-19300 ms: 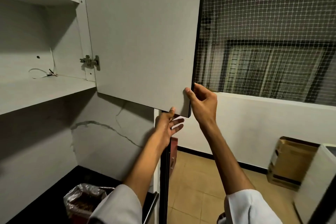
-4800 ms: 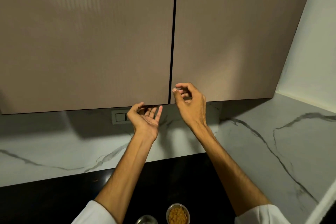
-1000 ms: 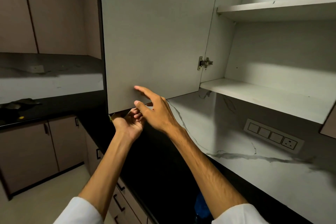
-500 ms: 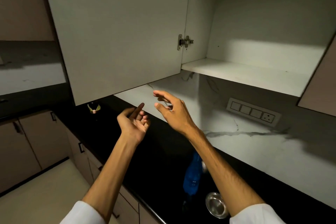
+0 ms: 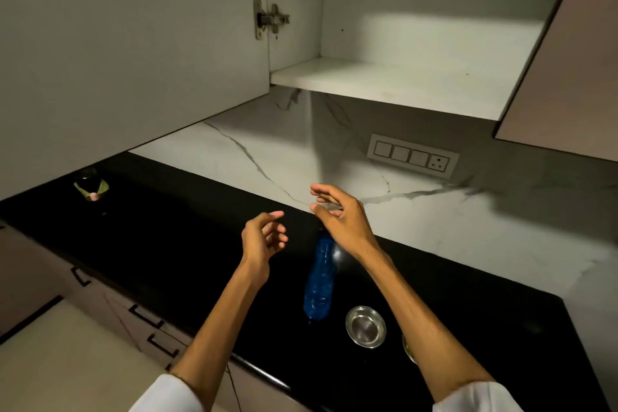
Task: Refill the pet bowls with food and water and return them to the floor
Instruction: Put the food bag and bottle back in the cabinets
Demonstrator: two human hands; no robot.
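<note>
An empty steel bowl (image 5: 365, 326) stands on the black counter (image 5: 174, 244). Just right of it, the rim of a second bowl (image 5: 408, 348) peeks out from behind my right forearm. A blue plastic bottle (image 5: 320, 281) stands beside the steel bowl. My left hand (image 5: 262, 239) hovers above the counter with loosely curled fingers, holding nothing. My right hand (image 5: 339, 217) is raised above the bottle's top, fingers spread and empty. Neither hand touches anything.
The upper cabinet is open, its door (image 5: 133, 43) swung out to the left, and its white shelf (image 5: 394, 84) holds nothing visible. A switch panel (image 5: 413, 155) sits on the marble backsplash. A small dark jar (image 5: 91, 185) stands far left on the counter. Drawers run below.
Both hands have let go of the cabinet door and dropped toward the counter. My view has tilted down, bringing the bottle and the steel bowl fully into sight.
</note>
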